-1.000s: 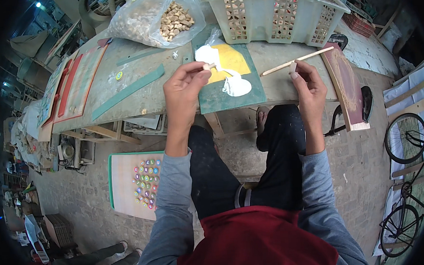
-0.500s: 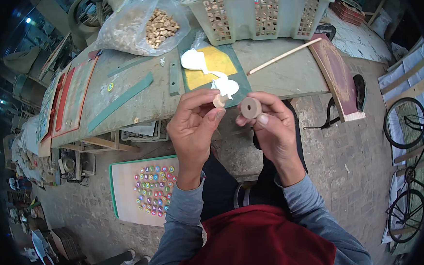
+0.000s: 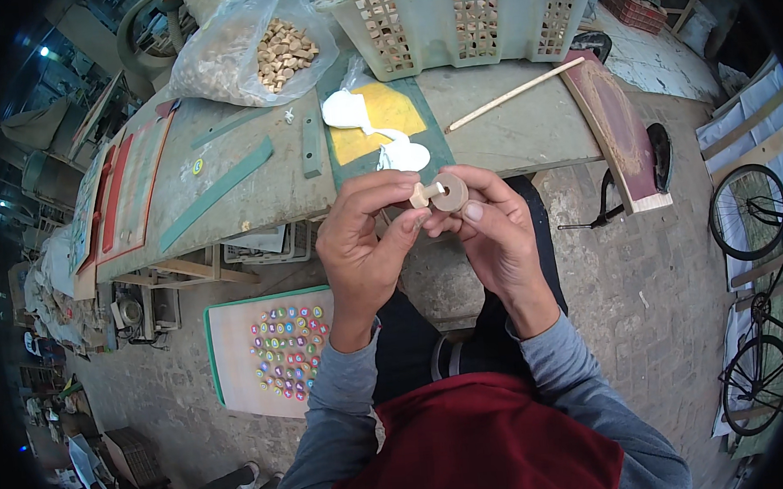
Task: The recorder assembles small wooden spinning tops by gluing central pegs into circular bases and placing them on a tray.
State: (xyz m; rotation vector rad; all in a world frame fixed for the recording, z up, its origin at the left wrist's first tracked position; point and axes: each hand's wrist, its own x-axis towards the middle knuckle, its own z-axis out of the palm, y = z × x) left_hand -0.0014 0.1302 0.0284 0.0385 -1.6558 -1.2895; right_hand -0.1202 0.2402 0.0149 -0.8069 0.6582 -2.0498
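Note:
My left hand (image 3: 360, 237) pinches a small pale wooden peg (image 3: 419, 195) with a wider head, between thumb and fingers. White paste shows on the peg's tip, which points right at the hole of a round wooden wheel (image 3: 455, 191). My right hand (image 3: 506, 237) grips that wheel by its rim, its holed face turned to the left. The tip is at the hole; whether it has entered, I cannot tell. Just beyond my hands, two white glue puddles (image 3: 404, 158) are spread on a yellow sheet (image 3: 383, 110) on the workbench (image 3: 510, 130).
At the bench's back stand a clear bag (image 3: 228, 62) of wooden pieces and a plastic crate (image 3: 436, 27). A wooden stick (image 3: 517, 93), a green strip (image 3: 218, 190) and a purple board (image 3: 613, 123) lie about. Below left, a tray (image 3: 238, 370) holds colourful round pieces.
The peg and wheel have come together, the peg's tip now at the wheel's hole. My hands have moved closer to each other, and the view has shifted slightly.

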